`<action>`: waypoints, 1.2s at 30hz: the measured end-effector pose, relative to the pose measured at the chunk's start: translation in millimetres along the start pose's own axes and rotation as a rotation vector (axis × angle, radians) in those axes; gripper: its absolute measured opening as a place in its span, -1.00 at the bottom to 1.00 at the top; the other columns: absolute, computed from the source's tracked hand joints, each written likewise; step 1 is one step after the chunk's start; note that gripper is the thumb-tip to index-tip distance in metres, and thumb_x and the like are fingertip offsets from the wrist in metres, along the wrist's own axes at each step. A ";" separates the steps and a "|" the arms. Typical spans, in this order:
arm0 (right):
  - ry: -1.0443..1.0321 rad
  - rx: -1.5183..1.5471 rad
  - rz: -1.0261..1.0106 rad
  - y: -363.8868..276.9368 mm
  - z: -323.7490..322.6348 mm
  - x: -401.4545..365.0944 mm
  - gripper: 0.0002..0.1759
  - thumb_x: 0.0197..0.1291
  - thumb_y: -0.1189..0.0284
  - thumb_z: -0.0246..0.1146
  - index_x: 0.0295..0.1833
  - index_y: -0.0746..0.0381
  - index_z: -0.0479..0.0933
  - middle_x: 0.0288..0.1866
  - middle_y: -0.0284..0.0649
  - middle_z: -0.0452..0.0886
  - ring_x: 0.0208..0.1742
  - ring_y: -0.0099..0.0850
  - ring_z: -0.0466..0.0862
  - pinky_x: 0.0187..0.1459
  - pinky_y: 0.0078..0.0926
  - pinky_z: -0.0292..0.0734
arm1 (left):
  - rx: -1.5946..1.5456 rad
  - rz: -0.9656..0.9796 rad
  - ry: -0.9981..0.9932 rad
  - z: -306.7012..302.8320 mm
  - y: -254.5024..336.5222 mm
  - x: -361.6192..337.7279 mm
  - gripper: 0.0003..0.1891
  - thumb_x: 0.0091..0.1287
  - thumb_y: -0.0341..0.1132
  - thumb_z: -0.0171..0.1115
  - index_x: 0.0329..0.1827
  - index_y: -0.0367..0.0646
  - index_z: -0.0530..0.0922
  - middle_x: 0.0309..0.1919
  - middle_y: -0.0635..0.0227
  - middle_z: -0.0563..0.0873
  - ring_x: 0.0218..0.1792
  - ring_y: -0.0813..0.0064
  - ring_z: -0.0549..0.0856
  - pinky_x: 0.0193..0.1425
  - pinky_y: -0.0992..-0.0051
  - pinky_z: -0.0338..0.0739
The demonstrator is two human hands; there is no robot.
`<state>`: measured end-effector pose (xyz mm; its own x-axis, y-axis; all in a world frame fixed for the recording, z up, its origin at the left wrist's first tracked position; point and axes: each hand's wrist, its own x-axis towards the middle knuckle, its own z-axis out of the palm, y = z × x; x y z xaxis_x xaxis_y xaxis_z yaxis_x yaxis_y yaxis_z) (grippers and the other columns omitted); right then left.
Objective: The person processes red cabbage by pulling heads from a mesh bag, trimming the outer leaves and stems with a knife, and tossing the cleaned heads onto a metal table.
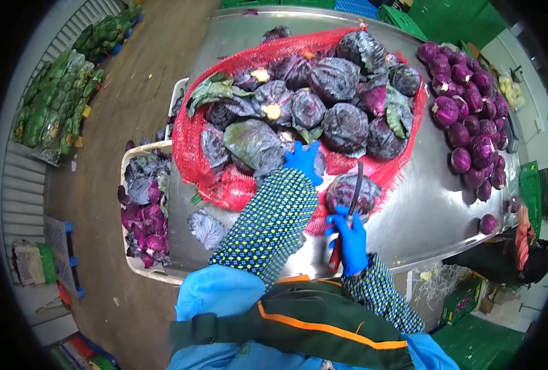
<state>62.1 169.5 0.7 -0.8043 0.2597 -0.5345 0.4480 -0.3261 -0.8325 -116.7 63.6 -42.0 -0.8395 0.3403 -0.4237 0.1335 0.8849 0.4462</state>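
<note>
My left hand (303, 163), in a blue glove, reaches into the heap with its fingers spread, against the red cabbages at the near side of the pile. What lies beneath its palm is hidden. In my right hand (350, 242), also gloved in blue, is a knife (356, 188) with a red handle, its dark curved blade pointing away from me. Just beyond that hand, a single red cabbage (343, 196) sits partly behind the blade. Dark-leaved cabbages (334, 80) fill an opened red mesh sack (228, 188) spread on the metal table (403, 216).
Purple trimmed cabbages (471, 123) are piled at the table's right side. A white bin (128, 209) of stripped leaves stands at the left edge. One loose leaf (206, 229) lies near my left sleeve. Another person (521, 253) is at the far right, near green crates (530, 191).
</note>
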 end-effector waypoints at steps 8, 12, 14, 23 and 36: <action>-0.245 0.276 0.033 -43.0 -9.6 -27.1 -0.45 0.22 0.22 0.15 0.27 0.17 0.26 -0.01 -0.20 0.53 -0.20 -0.42 0.61 -0.55 -0.61 0.47 | -1.438 0.509 -0.086 -30.8 -15.8 -115.2 -0.01 -0.01 -0.45 0.43 0.43 -0.15 -0.08 0.30 0.16 0.25 0.31 0.28 0.28 0.37 0.25 0.17; -0.558 0.415 0.128 -37.4 -8.4 -26.7 -0.25 0.15 0.24 0.22 0.41 0.15 0.09 0.06 -0.26 0.47 -0.30 -0.56 0.54 -0.48 -0.66 0.48 | -1.188 0.518 -0.109 -56.2 -6.4 -196.6 0.22 -0.13 -0.40 0.53 0.46 -0.18 -0.28 0.44 0.12 -0.04 0.44 0.26 0.00 0.43 0.23 -0.02; -0.614 0.301 0.173 -28.7 -7.7 -22.5 -0.29 0.15 0.26 0.22 0.39 0.16 0.14 0.00 -0.30 0.50 -0.41 -0.63 0.52 -0.48 -0.70 0.45 | -1.019 0.485 -0.101 -26.2 -25.9 -207.3 0.18 -0.19 -0.32 0.57 0.45 -0.19 -0.12 0.40 0.09 0.04 0.42 0.20 0.06 0.43 0.23 0.01; -0.452 -0.210 0.043 77.5 -28.2 -10.2 -0.41 0.25 0.31 0.17 0.35 0.18 0.20 0.07 -0.28 0.52 -0.18 -0.61 0.54 -0.46 -0.70 0.45 | -0.474 0.001 0.357 103.0 -43.5 -223.3 0.02 -0.21 -0.09 0.55 0.33 -0.17 0.14 0.21 -0.08 0.15 0.22 -0.05 0.25 0.32 0.16 0.20; -0.489 -0.896 -0.428 47.4 -45.0 -47.7 -0.52 0.27 0.41 0.06 0.33 0.03 0.30 -0.29 -0.13 0.51 -0.29 -0.21 0.59 -0.20 -0.38 0.50 | -0.372 0.001 0.440 110.9 -38.8 -214.2 -0.13 -0.09 -0.02 0.49 0.28 -0.19 0.29 -0.01 0.00 0.31 0.04 0.09 0.35 0.16 0.20 0.28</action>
<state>139.3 182.5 -19.8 -0.9395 -0.2574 -0.2260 0.0573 0.5322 -0.8446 116.3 -8.3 -56.0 -0.9902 0.1063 -0.0910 0.0068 0.6858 0.7277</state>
